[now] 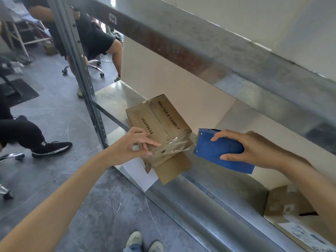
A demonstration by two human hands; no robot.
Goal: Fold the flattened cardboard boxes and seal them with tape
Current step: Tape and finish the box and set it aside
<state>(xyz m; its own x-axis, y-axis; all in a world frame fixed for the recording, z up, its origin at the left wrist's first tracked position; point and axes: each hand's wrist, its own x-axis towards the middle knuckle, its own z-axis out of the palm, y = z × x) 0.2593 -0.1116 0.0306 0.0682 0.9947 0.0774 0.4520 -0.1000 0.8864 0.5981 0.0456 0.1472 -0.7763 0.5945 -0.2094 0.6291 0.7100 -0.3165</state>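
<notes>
A small brown cardboard box printed "PROCTER & GAMBLE" stands on a metal shelf, its top flaps folded shut. A strip of clear tape runs from the box's near edge to a blue tape dispenser. My right hand grips the dispenser just right of the box. My left hand rests on the box's near left corner, fingers pressing the tape end down. One loose flap hangs below the box toward me.
A steel shelf beam crosses above the box. More cardboard boxes sit on the shelf at the lower right. White paper lies under the box. People on office chairs sit on the grey floor to the left. My shoes show below.
</notes>
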